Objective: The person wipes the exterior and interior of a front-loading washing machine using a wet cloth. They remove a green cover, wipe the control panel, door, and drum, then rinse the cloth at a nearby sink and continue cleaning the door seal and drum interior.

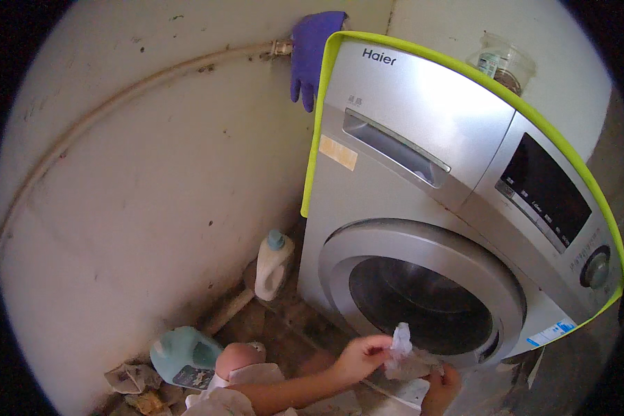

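My left hand (pixel 363 358) pinches one side of a thin, crumpled, whitish translucent sheet (pixel 406 359), which looks like plastic film or tissue. At its other side, my right hand (pixel 443 387) grips the lower right edge. The sheet spreads between both hands, just in front of the door (pixel 421 301) of a silver Haier front-loading washing machine (pixel 390 203). That round door appears closed. What the sheet is made of cannot be told for certain.
A purple rubber glove (pixel 312 57) hangs by the wall pipe (pixel 151 78). A white jug (pixel 271 270) with a blue cap and a green jug (pixel 179 353) stand or lie on the floor at left, near crumpled scraps (pixel 132 378). A clear tub (pixel 507 65) sits behind the lime-edged machine top.
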